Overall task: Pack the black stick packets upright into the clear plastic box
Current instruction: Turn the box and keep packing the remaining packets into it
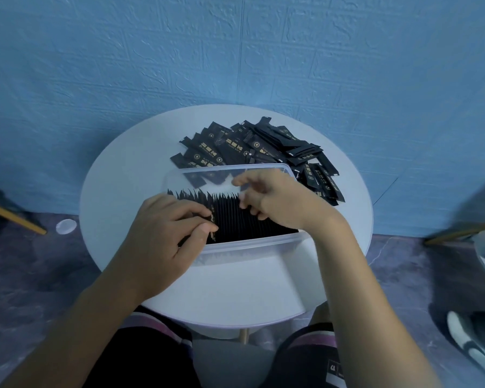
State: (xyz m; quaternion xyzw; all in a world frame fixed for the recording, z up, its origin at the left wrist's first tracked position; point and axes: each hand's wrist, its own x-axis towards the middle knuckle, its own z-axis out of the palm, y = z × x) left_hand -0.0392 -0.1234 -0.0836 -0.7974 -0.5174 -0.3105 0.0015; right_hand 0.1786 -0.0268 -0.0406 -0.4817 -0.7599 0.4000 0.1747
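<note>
Black stick packets (252, 222) upright in the clear plastic box (244, 245); left hand (163, 236) pinches a few, right hand (277, 200) fingers loosely curled just above.

Box (249, 247) at table (118, 177) centre; upright packets (252, 222) inside; loose packet pile (249, 147) on table, 1 o'clock, just behind box.

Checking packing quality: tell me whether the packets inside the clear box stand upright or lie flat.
Upright: the packed packets show only thin top edges, in a tight row inside the clear plastic box.
</note>
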